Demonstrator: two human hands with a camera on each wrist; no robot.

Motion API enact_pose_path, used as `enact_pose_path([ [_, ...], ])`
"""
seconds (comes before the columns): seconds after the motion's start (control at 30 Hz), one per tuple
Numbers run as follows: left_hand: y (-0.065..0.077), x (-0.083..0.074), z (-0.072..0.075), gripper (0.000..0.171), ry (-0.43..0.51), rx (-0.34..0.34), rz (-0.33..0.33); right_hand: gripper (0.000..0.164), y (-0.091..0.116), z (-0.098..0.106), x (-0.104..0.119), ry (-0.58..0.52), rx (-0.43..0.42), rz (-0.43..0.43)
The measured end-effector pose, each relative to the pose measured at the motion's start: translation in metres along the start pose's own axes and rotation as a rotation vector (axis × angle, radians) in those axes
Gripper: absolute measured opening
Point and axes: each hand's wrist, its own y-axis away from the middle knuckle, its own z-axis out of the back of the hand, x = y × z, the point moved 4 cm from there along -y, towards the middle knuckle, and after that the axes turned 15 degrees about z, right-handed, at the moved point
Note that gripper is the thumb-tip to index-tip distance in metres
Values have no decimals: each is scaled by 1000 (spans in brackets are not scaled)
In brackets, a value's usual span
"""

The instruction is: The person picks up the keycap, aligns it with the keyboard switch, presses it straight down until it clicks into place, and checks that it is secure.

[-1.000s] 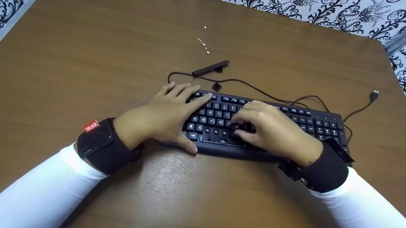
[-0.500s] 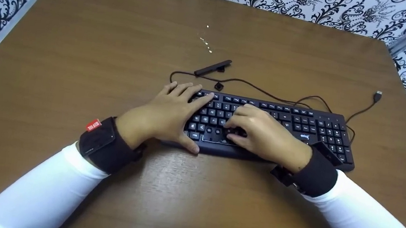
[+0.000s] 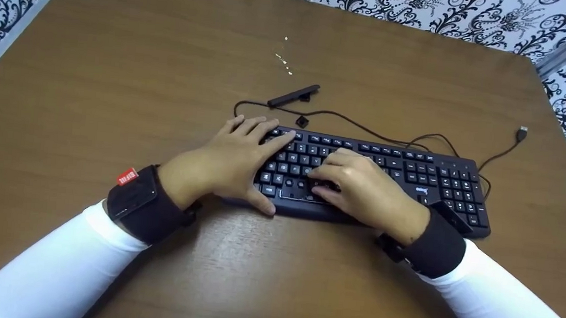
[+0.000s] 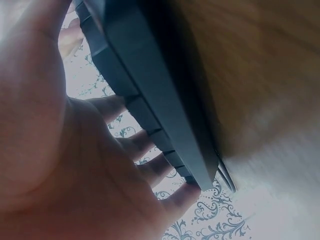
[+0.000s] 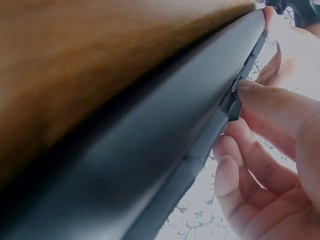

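Note:
A black computer keyboard (image 3: pixel 456 194) lies on the brown table, its space-bar slot (image 3: pixel 296 195) bare and several key sockets (image 3: pixel 295 183) uncovered above it. My left hand (image 3: pixel 231 159) rests spread over the keyboard's left end, thumb at the front edge and fingers reaching the back edge. In the left wrist view those fingers (image 4: pixel 155 167) lie along the keys' side. My right hand (image 3: pixel 362 186) is over the bottom letter rows, thumb and forefinger pinching at a keycap that they mostly hide. In the right wrist view the thumb (image 5: pixel 255 95) dips into the slot.
Behind the keyboard lie a loose space bar (image 3: pixel 293 96), a keycap (image 3: pixel 305 97) beside it and another keycap (image 3: pixel 302 122). The keyboard's cable (image 3: pixel 343 115) winds past them to a USB plug (image 3: pixel 521 134) at right. Patterned wallpaper (image 3: pixel 429 8) borders the table.
My right hand has shifted left along the bottom rows, uncovering more of the keyboard's right side. My left hand stays in place on the left end.

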Motion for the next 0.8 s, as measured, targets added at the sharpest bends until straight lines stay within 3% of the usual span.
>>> enact_pose_path([
  [0.8, 0, 1, -2, 129, 4, -11, 0, 12, 2, -2, -2, -16, -37, 83],
])
